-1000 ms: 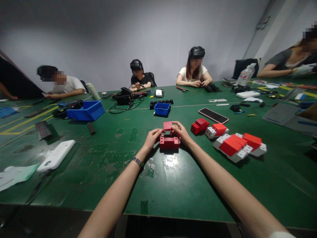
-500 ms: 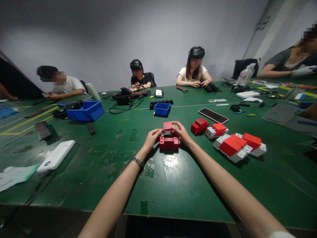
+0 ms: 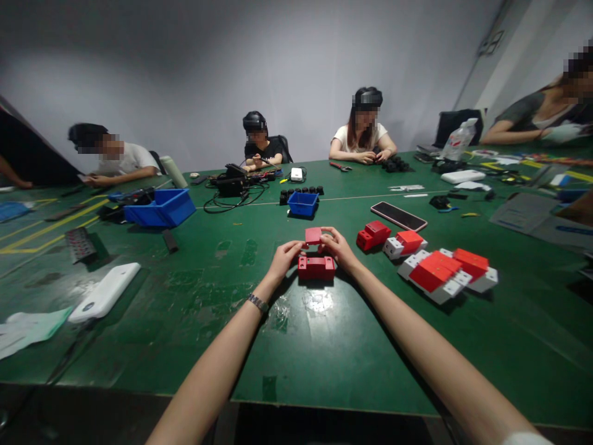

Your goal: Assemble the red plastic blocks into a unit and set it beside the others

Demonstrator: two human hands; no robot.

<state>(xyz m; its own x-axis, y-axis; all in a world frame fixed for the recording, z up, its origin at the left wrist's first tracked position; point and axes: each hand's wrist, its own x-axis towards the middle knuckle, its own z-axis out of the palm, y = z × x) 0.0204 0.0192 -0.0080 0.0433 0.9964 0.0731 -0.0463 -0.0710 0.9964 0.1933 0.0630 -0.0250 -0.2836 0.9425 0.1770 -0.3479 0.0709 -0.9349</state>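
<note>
A small red plastic module (image 3: 313, 235) is held up between my two hands, over the green table. My right hand (image 3: 341, 250) grips its right side with bent fingers. On the other side, my left hand (image 3: 285, 258) is pinched, its fingertips at the module's lower left edge. Just below and nearer to me stands a red plastic base (image 3: 316, 269) with round holes and a recessed middle. To the right lie a red block-shaped unit (image 3: 373, 235), a smaller red-and-white unit (image 3: 406, 245) and a group of larger red-and-white units (image 3: 438, 272).
A small blue bin (image 3: 303, 204) stands ahead of my hands, a larger blue bin (image 3: 162, 208) to the left. A phone (image 3: 398, 216) lies beyond the red units. A white power bank (image 3: 106, 292) with a cable and a glove (image 3: 32, 330) are at left. Several people sit around the table.
My hands and the red module stay almost still. At the far right, another person's gloved hand has shifted slightly.
</note>
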